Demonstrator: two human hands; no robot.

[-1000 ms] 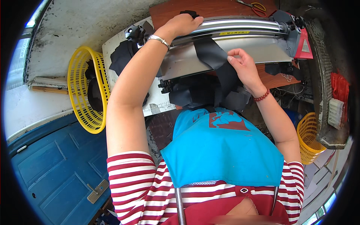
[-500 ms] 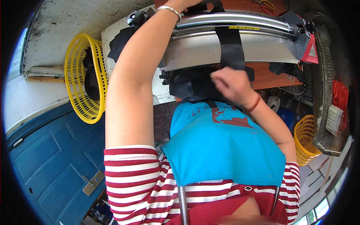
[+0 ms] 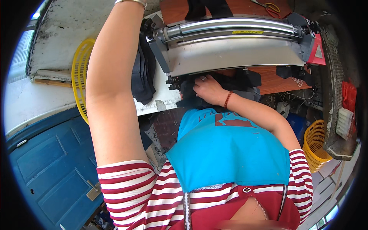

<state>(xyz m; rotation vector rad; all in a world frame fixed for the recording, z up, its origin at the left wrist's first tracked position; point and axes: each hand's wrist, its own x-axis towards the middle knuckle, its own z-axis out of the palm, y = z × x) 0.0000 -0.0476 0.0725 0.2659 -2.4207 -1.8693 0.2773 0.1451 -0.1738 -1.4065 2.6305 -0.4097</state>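
My left arm reaches far up past the left end of a roller machine (image 3: 237, 53), and its hand is beyond the top edge. Just under the machine's metal plate, my right hand (image 3: 210, 90) has its fingers curled on a pile of black sheet pieces (image 3: 237, 82); their tips are partly hidden against the dark material. Behind the steel roller (image 3: 237, 26), more black strips (image 3: 207, 8) lie on the brown tabletop. Several long black pieces (image 3: 143, 74) are stacked by the machine's left end, partly behind my left arm.
Orange-handled scissors (image 3: 273, 9) lie behind the machine. A yellow basket (image 3: 81, 73) stands at left, partly covered by my arm, and another yellow basket (image 3: 316, 143) is low at right. Cables (image 3: 301, 92) hang under the table's right side. A blue door (image 3: 50, 168) is at lower left.
My left hand has moved up and left out of view. The black strip across the plate is gone from there. My right hand has shifted left and down onto the black pieces.
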